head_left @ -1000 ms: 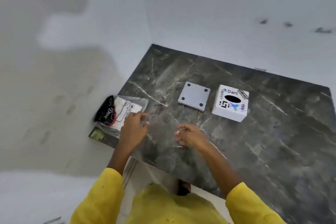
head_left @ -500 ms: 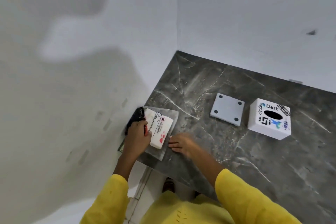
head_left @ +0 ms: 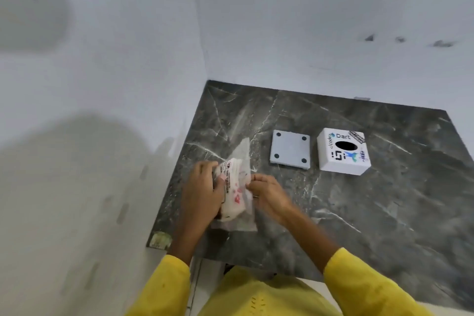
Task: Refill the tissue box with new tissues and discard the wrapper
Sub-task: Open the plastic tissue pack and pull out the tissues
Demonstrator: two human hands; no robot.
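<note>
A pack of white tissues in a clear plastic wrapper lies at the near left of the dark marble table. My left hand grips the pack's left side. My right hand pinches the wrapper on its right side. The white tissue box, with stickers and a black oval slot on top, stands upright at the back right. Its flat grey base plate lies just left of the box, apart from it.
White walls meet in a corner behind the table's far left. The table's left and near edges are close to my hands. A small sticker marks the near left corner. My yellow sleeves fill the bottom.
The pack has come off the table's left edge toward the middle and tilted up. My right hand went from lying flat beside it to pinching the wrapper. The view shifted left.
</note>
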